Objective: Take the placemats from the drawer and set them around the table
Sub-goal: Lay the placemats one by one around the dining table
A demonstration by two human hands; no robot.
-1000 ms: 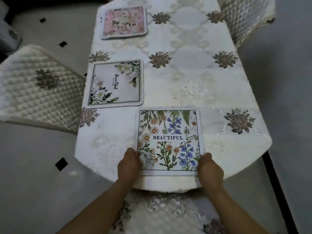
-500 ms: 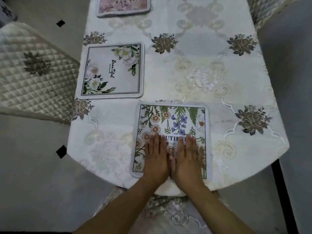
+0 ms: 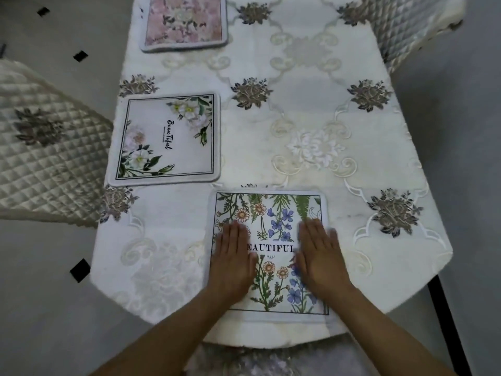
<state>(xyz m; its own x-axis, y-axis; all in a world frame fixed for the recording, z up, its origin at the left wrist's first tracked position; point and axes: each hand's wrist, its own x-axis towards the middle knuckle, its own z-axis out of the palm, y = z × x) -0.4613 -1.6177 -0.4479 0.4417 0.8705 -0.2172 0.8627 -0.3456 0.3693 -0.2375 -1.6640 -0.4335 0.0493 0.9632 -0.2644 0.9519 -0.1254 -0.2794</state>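
Seen from the head camera, the table (image 3: 311, 164) wears a cream cloth with raised scrollwork and embroidered grey-brown rosettes, and both corners of its near end are cut off at a slant. Three mats lie on it, each a soft, flat square with rounded corners and a pale border.

The wildflower placemat (image 3: 271, 210) sits at the middle of the near edge. It is printed with orange daisies, blue blossoms and green ferns inside a thin black frame. Black capitals across it read "EAUTIFUL", the first letter mostly covered.

The left hand (image 3: 233, 261) lies palm down on the mat's left side, fingers straight and close together. The right hand (image 3: 320, 259), slightly blurred, lies flat the same way on the right side, reaching over the mat's right border. Neither hand curls round anything.

The white-blossom placemat (image 3: 165, 139) lies along the left edge, with a looping script "Beautiful" running sideways. The pink floral placemat (image 3: 184, 20) lies farther up that edge, cut by the frame.

A quilted, diamond-stitched chair cushion (image 3: 46, 158) stands off the left edge.
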